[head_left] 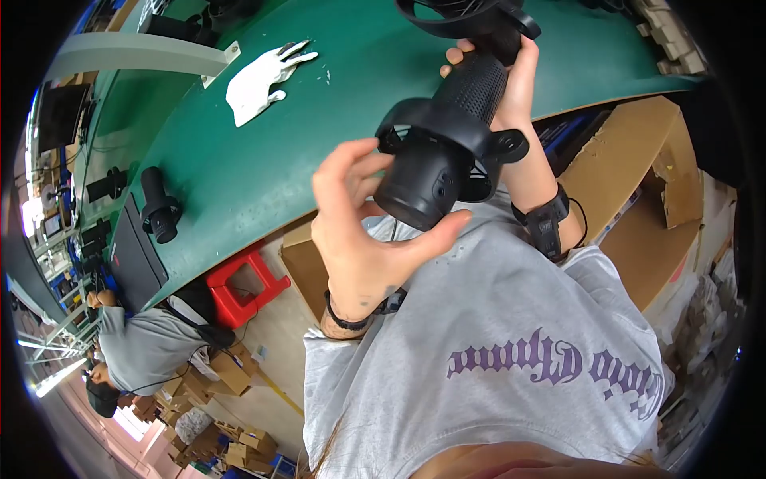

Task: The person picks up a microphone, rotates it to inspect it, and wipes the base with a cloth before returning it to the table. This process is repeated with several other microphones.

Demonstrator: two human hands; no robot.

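Note:
A black microphone [471, 89] with a mesh grille is tilted in front of my chest. Around its lower body sits a black ring mount [447, 128] with a side lug. My right hand [517, 92] grips the grille end, its fingertips showing on the far left side and the thumb on the right. Near the smooth rounded end, my left hand [347, 215] curves around the body. Its fingers reach the ring mount, partly hidden behind it, and its thumb stretches beside the end face. A larger black ring [459, 20] shows above my right hand, cut off by the top edge.
A white glove [262, 84] lies on the green table [319, 104]. Another black microphone [159, 203] stands at left. An open cardboard box [622, 168] is by my right arm. A red stool [246, 289] and a seated person [155, 351] are to the left.

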